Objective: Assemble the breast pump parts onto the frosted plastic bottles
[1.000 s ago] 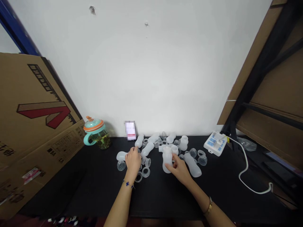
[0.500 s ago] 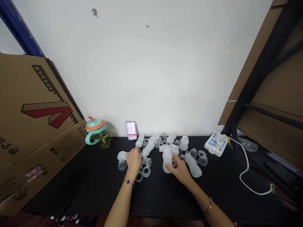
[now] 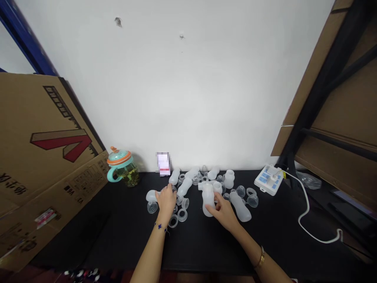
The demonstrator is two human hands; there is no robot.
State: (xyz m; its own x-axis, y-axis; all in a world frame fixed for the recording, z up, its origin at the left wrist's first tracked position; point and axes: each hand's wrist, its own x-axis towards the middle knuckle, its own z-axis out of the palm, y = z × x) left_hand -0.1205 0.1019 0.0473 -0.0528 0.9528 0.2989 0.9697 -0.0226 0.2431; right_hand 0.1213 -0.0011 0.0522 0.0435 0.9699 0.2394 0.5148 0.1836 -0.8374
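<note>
My right hand grips a frosted white baby bottle by its side, thumb in front, and the bottle stands upright on the black table. Among the loose parts to the left, my left hand reaches down with its fingers curled; whatever lies under the fingertips is hidden. A white bottle lies beside its thumb, and a clear cap is just below that. Clear rings rest near my left wrist. Another frosted bottle lies between my hands, while one more lies right of my right hand.
More bottles and clear caps are spread toward the wall. A teal-lidded jug and a phone-like screen stand back left. A power strip with a white cable sits right. Cardboard boxes flank the table.
The camera view has shifted slightly. My left hand has barely moved among the parts, and my right hand keeps the same grip on the upright bottle.
</note>
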